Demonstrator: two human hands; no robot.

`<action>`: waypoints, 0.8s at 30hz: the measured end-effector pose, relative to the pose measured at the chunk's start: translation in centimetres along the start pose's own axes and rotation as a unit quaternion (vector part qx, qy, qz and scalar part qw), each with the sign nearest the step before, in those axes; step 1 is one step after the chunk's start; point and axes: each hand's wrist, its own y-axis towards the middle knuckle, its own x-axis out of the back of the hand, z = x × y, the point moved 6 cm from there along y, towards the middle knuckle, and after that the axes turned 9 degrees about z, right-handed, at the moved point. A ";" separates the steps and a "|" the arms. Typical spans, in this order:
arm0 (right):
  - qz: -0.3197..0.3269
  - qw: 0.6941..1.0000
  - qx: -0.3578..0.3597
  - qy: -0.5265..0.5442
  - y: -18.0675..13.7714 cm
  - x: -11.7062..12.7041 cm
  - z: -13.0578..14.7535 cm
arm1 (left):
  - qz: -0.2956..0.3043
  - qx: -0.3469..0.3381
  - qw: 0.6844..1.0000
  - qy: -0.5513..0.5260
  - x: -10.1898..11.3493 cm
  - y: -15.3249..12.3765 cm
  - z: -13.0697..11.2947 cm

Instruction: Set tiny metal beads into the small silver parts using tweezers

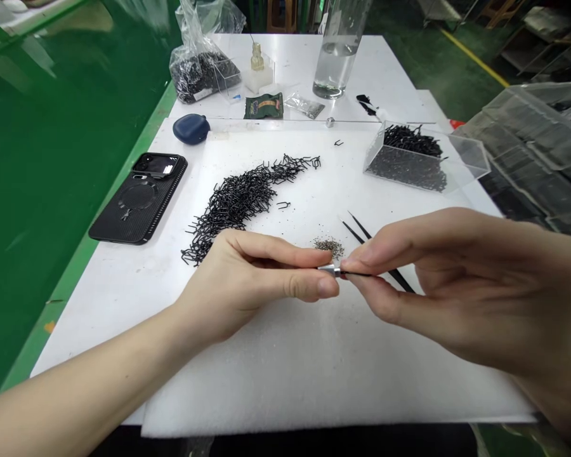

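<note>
Between thumb and forefinger, my left hand (261, 273) pinches a small silver metal piece (330, 270). My right hand (447, 285) is closed in a pinch on a thin black piece (356, 273) that meets the end of the silver one; its exact kind is hidden by the fingers. Black tweezers (400, 278) lie on the white sheet, partly behind my right hand. Just beyond my fingertips is a small heap of tiny metallic bits (330, 245). A long pile of black Y-shaped pieces (238, 200) stretches out behind my left hand.
A phone (136, 200) and a dark blue case (191, 129) lie at left. At right stands a clear tray (466, 158) of black pieces. Farther back are a plastic bag (195, 73), a small bottle (257, 57), a green packet (264, 106) and a water-filled glass (337, 66).
</note>
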 end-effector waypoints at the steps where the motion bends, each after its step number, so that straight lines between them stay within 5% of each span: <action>1: 0.001 1.000 -0.001 -0.002 0.0 -0.1 0.0 | 0.001 0.002 1.000 -0.004 0.0 0.0 0.0; 24: -0.038 0.994 0.060 0.078 -0.3 -0.4 -1.2 | -0.006 0.007 0.999 -0.037 -0.2 0.3 0.1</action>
